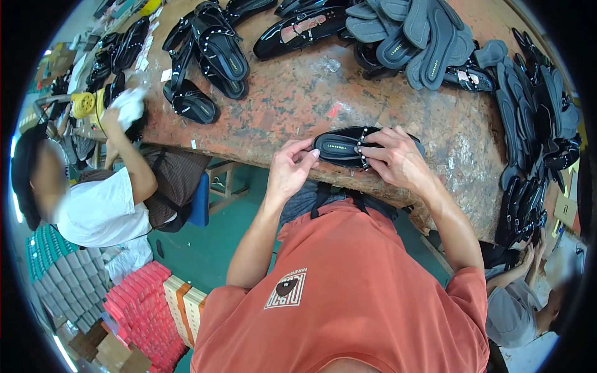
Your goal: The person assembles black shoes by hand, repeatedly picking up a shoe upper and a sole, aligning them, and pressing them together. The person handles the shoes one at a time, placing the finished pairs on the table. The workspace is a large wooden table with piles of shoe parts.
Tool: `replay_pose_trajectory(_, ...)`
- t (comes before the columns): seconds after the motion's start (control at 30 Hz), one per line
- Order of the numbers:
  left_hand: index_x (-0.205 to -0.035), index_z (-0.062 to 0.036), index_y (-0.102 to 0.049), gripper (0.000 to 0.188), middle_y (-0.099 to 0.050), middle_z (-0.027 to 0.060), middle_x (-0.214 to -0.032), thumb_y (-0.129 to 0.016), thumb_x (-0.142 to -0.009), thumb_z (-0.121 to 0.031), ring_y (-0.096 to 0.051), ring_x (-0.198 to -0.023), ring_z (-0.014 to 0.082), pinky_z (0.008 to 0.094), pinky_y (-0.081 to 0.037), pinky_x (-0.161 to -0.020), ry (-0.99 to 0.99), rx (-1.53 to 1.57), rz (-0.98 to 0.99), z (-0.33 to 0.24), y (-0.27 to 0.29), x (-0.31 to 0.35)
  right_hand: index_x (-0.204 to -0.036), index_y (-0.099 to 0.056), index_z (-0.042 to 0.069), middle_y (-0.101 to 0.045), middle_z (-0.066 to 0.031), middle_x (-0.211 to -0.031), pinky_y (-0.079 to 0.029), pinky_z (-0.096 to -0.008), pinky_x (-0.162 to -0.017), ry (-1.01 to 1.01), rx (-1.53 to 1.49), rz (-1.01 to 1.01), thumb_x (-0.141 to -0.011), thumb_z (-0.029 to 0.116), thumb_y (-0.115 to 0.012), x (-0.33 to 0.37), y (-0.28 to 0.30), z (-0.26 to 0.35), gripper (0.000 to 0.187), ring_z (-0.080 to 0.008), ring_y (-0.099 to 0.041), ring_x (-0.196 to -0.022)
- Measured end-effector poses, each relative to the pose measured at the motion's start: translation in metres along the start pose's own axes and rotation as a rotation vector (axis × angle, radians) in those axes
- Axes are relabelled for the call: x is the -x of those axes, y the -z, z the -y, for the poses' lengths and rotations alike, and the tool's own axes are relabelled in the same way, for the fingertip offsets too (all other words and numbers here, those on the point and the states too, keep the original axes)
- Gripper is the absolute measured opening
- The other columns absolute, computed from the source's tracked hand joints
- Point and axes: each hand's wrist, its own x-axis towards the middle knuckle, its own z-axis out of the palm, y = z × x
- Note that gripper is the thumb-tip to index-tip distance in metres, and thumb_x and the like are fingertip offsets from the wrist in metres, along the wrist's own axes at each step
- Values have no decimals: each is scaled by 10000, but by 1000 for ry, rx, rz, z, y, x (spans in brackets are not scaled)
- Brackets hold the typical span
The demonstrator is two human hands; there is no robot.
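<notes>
A glossy black flat shoe point(341, 147) with a studded strap lies at the near edge of the worn reddish-brown table point(311, 99). My left hand point(290, 168) pinches its heel end with fingers and thumb. My right hand point(395, 159) covers the toe end, fingers on the studded strap. Both forearms come up from my orange shirt below.
Piles of black shoes point(208, 56) and grey insoles point(413, 34) cover the far table, with more black straps point(535, 124) at right. A person in white point(102, 205) works at the left end; another person point(528, 292) sits at lower right. Red and white boxes point(149, 304) stack on the floor.
</notes>
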Motion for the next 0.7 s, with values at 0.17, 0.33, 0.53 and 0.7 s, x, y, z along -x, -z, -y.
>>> replay_pose_trajectory(0.17, -1304, 70, -696, 369, -682, 77, -1164, -799, -975, -64, -745, -892, 127, 269, -583, -792, -27, -152, 52, -11, 1, 1, -1081, -832, 115, -732, -71, -1101, -479, -420, -932, -34, 62, 18, -850, 130, -788, -3, -9, 6, 235, -277, -664, -1042)
replay_pose_trajectory(0.33, -1124, 37, -748, 249, -745, 63, -889, -829, -935, -104, -740, -788, 116, 282, -581, -701, -11, -240, -8, -17, -6, -6, -1057, -833, 125, -712, -58, -1097, -473, -436, -952, -110, 135, 104, -855, 141, -778, -8, -9, 15, 210, -260, -652, -1085)
replay_pose_trajectory(0.53, -962, 21, -735, 156, -710, 65, -659, -804, -947, -118, -684, -552, 150, 327, -554, -567, 16, -217, -73, -21, -23, -13, -1042, -836, 164, -677, -59, -1079, -451, -455, -997, -34, 214, 157, -846, 204, -802, -11, -5, 8, 202, -254, -639, -1119)
replay_pose_trajectory(0.7, -1048, 11, -714, 287, -749, 170, -1124, -867, -903, -183, -718, -841, 264, 369, -618, -771, -638, -737, -96, -34, -20, -3, -1061, -842, 226, -620, -60, -1115, -413, -526, -1052, 27, 349, 289, -829, 286, -835, -13, 14, 3, 240, -254, -598, -1200)
